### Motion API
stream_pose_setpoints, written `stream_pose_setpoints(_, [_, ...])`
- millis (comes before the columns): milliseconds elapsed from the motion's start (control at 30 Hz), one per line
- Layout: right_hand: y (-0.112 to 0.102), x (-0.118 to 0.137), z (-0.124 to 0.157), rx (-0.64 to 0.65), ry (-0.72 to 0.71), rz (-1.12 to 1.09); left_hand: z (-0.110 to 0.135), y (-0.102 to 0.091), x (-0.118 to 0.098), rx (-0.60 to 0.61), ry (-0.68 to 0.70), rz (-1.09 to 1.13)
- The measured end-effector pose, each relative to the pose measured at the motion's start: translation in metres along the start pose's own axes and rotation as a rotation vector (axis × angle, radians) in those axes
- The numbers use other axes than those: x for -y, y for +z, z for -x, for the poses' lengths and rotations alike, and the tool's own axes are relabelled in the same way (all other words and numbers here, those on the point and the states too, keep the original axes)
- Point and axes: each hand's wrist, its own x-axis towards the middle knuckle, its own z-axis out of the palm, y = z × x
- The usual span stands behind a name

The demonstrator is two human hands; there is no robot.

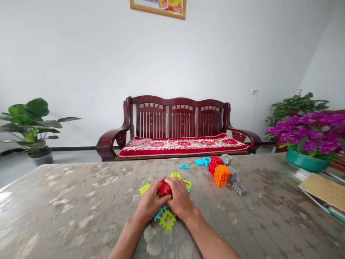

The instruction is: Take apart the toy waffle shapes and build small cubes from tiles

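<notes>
Both my hands meet over a small build of toothed plastic tiles near the table's middle. My left hand (149, 204) and my right hand (180, 199) are closed around a red tile piece (164, 188) between them. Yellow-green tiles (167, 219) and a blue tile (159, 214) lie flat under and around my hands. Further back to the right are an orange block of stacked tiles (222, 175), a red block (215, 163), grey tiles (239, 187) and light blue tiles (202, 161).
The table (67, 201) has a mottled brown glossy top. A pot of purple flowers (309, 138) and papers (323, 190) sit at its right edge. Behind stand a dark red wooden bench (178, 129) and a green potted plant (32, 129).
</notes>
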Motion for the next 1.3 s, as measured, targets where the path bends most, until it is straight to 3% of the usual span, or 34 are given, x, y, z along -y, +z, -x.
stream_pose_setpoints(367, [0.007, -0.007, 0.004, -0.021, 0.086, -0.061, -0.003, -0.009, -0.007, -0.205, -0.038, 0.044])
stream_pose_setpoints(600, [0.001, -0.012, 0.005, -0.091, 0.216, -0.125, -0.006, -0.021, 0.021, -0.392, -0.15, 0.076])
stream_pose_setpoints(733, [-0.002, -0.016, 0.006, -0.113, 0.294, -0.187, -0.005, -0.03, 0.034, -0.435, -0.242, 0.119])
stream_pose_setpoints(1300, [-0.004, -0.03, 0.006, -0.153, 0.398, -0.263, 0.005, -0.049, 0.03, -0.435, -0.454, -0.08])
